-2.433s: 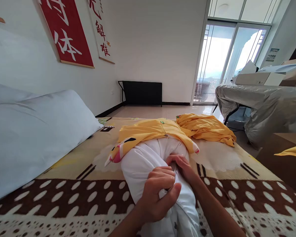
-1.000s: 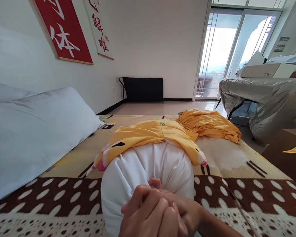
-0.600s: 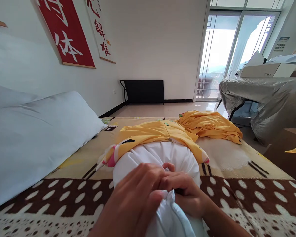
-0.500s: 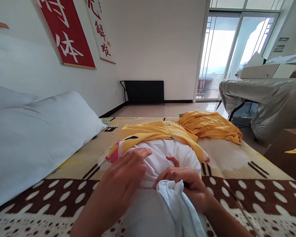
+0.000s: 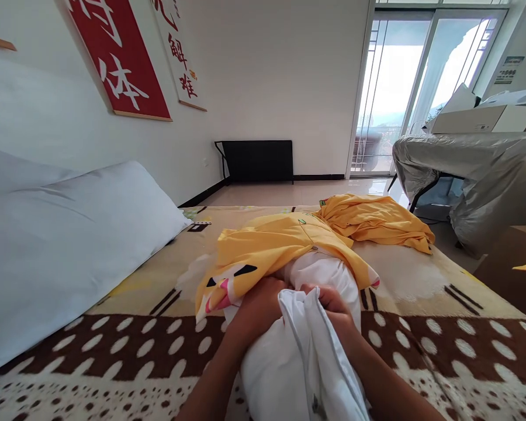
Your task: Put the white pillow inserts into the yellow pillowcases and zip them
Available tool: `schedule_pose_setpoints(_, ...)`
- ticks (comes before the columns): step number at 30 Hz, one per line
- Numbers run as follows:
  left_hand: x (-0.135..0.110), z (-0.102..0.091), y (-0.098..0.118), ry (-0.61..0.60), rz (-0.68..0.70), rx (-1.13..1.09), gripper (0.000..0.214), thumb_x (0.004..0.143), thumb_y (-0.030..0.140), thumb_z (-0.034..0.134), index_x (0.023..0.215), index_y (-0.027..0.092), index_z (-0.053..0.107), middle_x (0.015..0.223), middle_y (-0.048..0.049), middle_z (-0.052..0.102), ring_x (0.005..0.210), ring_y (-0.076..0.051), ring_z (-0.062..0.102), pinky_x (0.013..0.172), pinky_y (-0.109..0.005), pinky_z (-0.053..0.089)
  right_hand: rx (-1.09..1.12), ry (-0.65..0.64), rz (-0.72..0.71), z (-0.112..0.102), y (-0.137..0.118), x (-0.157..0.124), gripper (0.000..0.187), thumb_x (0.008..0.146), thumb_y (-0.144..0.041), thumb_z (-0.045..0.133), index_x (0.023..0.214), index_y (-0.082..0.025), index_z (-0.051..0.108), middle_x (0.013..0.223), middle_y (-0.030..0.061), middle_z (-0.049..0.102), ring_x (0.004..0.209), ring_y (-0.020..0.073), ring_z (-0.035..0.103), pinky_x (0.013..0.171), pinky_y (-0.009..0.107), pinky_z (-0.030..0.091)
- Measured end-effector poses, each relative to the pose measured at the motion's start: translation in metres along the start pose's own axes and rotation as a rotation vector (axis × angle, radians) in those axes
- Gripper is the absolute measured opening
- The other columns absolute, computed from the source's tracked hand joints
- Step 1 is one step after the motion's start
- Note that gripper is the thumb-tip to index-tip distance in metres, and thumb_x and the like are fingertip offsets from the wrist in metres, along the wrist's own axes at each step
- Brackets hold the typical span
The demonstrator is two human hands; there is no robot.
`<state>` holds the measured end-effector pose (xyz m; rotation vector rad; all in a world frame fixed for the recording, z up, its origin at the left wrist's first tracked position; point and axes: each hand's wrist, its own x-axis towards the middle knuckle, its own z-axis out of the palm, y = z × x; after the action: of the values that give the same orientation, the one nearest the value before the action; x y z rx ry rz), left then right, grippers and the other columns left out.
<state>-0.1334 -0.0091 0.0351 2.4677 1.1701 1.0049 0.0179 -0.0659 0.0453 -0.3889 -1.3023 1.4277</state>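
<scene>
A white pillow (image 5: pixel 267 368) lies lengthwise before me, its far end inside a yellow pillowcase (image 5: pixel 267 234) with a pink, white and black printed edge. My left hand (image 5: pixel 263 307) is closed on the pillow at the case's opening, its fingertips hidden by the yellow edge and the white cloth. Close beside it, my right hand (image 5: pixel 335 310) is closed on the pillow's white cloth. A loose white flap with a seamed edge (image 5: pixel 311 333) rises between my wrists and covers part of both hands.
A crumpled yellow cloth (image 5: pixel 377 225) lies farther back on the patterned blanket (image 5: pixel 403 263). Large white pillows (image 5: pixel 83 234) are at the left. At the right stand a plastic-covered table (image 5: pixel 456 155) with boxes on it and a cardboard box (image 5: pixel 517 269).
My left hand has come down from above the pillow, moved right and closed at the pillowcase's edge. The left side of that edge now hangs nearer to me. My right hand stays closed on the pillow.
</scene>
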Motion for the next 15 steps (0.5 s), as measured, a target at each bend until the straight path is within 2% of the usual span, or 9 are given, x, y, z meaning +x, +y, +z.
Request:
schedule_pose_setpoints(3,0.005,0.006,0.007,0.072,0.069,0.023,0.032,0.086,0.026,0.037,0.061,0.017,0.056,0.064,-0.0028,0.057,0.066,-0.016,0.054,0.065,-0.030,0.043,0.074,-0.140,0.076,0.005,0.011,-0.002,0.043,0.071,-0.050,0.068,0.055,-0.017,0.045,0.056,-0.0043,0.037,0.053,0.0074,0.027,0.048,0.022,0.022)
schedule_pose_setpoints(5,0.006,0.005,0.017,0.170,0.149,-0.073,0.027,0.089,0.026,0.036,0.083,0.016,0.060,0.084,-0.0061,0.062,0.085,-0.018,0.056,0.078,-0.032,0.044,0.091,-0.257,0.147,0.008,0.016,-0.005,0.046,0.068,-0.055,0.068,0.058,-0.016,0.047,0.057,-0.0035,0.040,0.053,0.0072,0.031,0.049,0.022,0.022)
schedule_pose_setpoints(6,0.007,0.003,0.023,0.174,0.201,-0.133,0.026,0.090,0.027,0.037,0.093,0.016,0.060,0.096,-0.0080,0.063,0.096,-0.019,0.055,0.087,-0.034,0.043,0.087,-0.305,0.178,0.010,0.018,-0.007,0.047,0.068,-0.057,0.068,0.059,-0.016,0.049,0.058,-0.0030,0.042,0.053,0.0072,0.033,0.049,0.022,0.023)
schedule_pose_setpoints(7,0.007,0.000,0.028,0.122,0.245,-0.185,0.026,0.091,0.027,0.038,0.101,0.018,0.060,0.107,-0.0089,0.063,0.108,-0.020,0.052,0.096,-0.037,0.038,0.077,-0.352,0.201,0.012,0.019,-0.009,0.047,0.068,-0.059,0.067,0.061,-0.015,0.050,0.058,-0.0026,0.043,0.054,0.0073,0.034,0.050,0.022,0.024)
schedule_pose_setpoints(9,0.007,-0.004,0.036,-0.108,0.288,-0.240,0.030,0.092,0.025,0.037,0.110,0.022,0.060,0.122,-0.0062,0.060,0.126,-0.021,0.041,0.108,-0.040,0.025,0.045,-0.427,0.220,0.015,0.021,-0.011,0.047,0.071,-0.059,0.065,0.065,-0.015,0.052,0.059,-0.0027,0.043,0.055,0.0074,0.036,0.051,0.022,0.026)
schedule_pose_setpoints(10,0.008,-0.006,0.038,-0.220,0.285,-0.246,0.032,0.092,0.025,0.036,0.110,0.024,0.061,0.123,-0.0045,0.061,0.128,-0.021,0.039,0.110,-0.040,0.021,0.026,-0.448,0.215,0.017,0.021,-0.012,0.045,0.073,-0.058,0.063,0.067,-0.015,0.052,0.059,-0.0030,0.042,0.056,0.0072,0.035,0.052,0.022,0.026)
schedule_pose_setpoints(12,0.010,-0.005,0.037,-0.344,0.228,-0.234,0.032,0.091,0.026,0.035,0.105,0.023,0.064,0.115,-0.0036,0.066,0.120,-0.021,0.048,0.108,-0.040,0.022,-0.023,-0.465,0.175,0.020,0.017,-0.013,0.042,0.077,-0.056,0.060,0.069,-0.015,0.051,0.061,-0.0033,0.041,0.056,0.0072,0.033,0.053,0.023,0.026)
schedule_pose_setpoints(14,0.012,0.001,0.032,-0.343,0.143,-0.194,0.032,0.088,0.027,0.036,0.082,0.019,0.066,0.089,-0.0039,0.069,0.095,-0.020,0.057,0.101,-0.039,0.028,-0.104,-0.421,0.100,0.021,0.011,-0.013,0.039,0.081,-0.052,0.056,0.067,-0.016,0.049,0.061,-0.0034,0.039,0.056,0.0077,0.032,0.053,0.023,0.025)
schedule_pose_setpoints(15,0.014,0.005,0.028,-0.328,0.086,-0.174,0.033,0.086,0.028,0.038,0.066,0.018,0.062,0.073,-0.0028,0.066,0.080,-0.018,0.057,0.095,-0.038,0.032,-0.152,-0.378,0.061,0.020,0.007,-0.013,0.037,0.082,-0.049,0.055,0.066,-0.017,0.047,0.061,-0.0035,0.038,0.056,0.0081,0.031,0.052,0.024,0.025)
